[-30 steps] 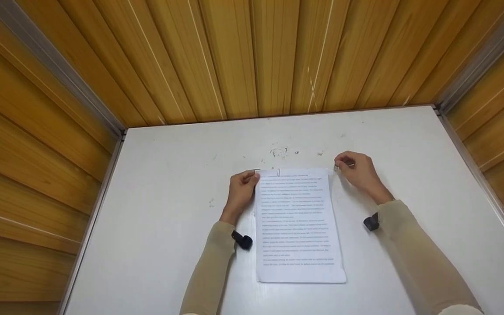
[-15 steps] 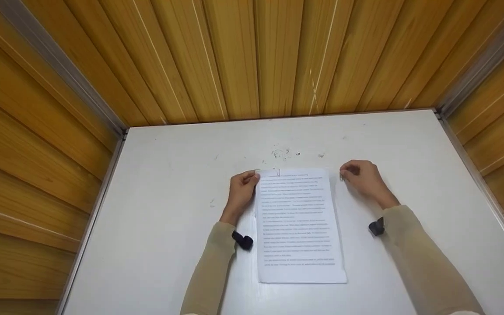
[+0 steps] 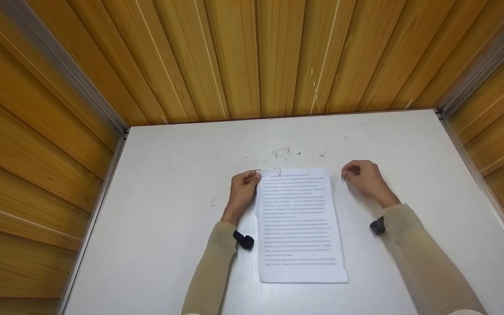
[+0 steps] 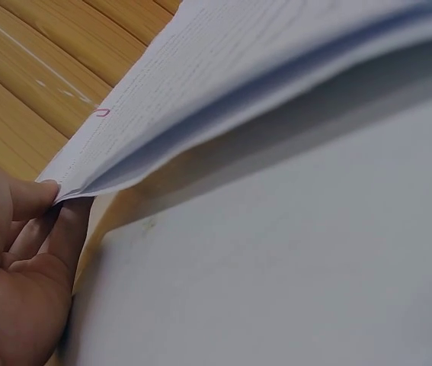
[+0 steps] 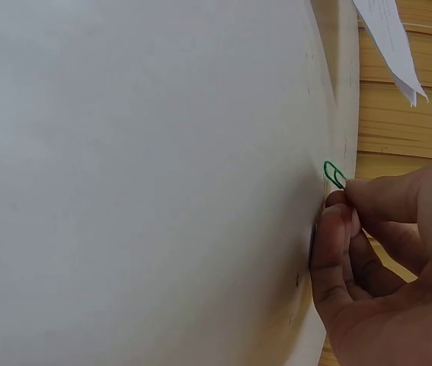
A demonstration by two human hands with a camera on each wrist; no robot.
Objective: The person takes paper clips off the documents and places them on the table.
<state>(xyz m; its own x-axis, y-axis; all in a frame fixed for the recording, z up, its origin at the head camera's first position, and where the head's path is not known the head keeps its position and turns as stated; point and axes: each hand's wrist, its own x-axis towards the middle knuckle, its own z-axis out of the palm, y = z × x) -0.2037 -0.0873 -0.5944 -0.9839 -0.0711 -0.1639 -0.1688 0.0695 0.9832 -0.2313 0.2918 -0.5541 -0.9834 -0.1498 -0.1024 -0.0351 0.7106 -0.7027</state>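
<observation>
A stack of printed paper sheets (image 3: 298, 218) lies in front of me, its near edges slightly fanned. My left hand (image 3: 244, 190) pinches its top left corner between thumb and fingers, lifting that corner in the left wrist view. A reddish paper clip (image 4: 102, 112) sits on the top edge of the stack, a little right of that corner. To the right of the sheets, my right hand (image 3: 365, 178) pinches a green paper clip (image 5: 334, 174) between thumb and index finger; its looped end sticks out past the fingertips, apart from the paper.
The white table (image 3: 160, 197) has dark smudges (image 3: 281, 152) beyond the sheets. Wood-look panels (image 3: 252, 61) rise behind the table and at both sides. A dark band with a small camera (image 3: 244, 239) is on the left wrist, another (image 3: 378, 225) on the right.
My right hand has drawn back from the top right corner of the sheets, rightward and nearer to me, with the green paper clip. The left hand keeps its pinch.
</observation>
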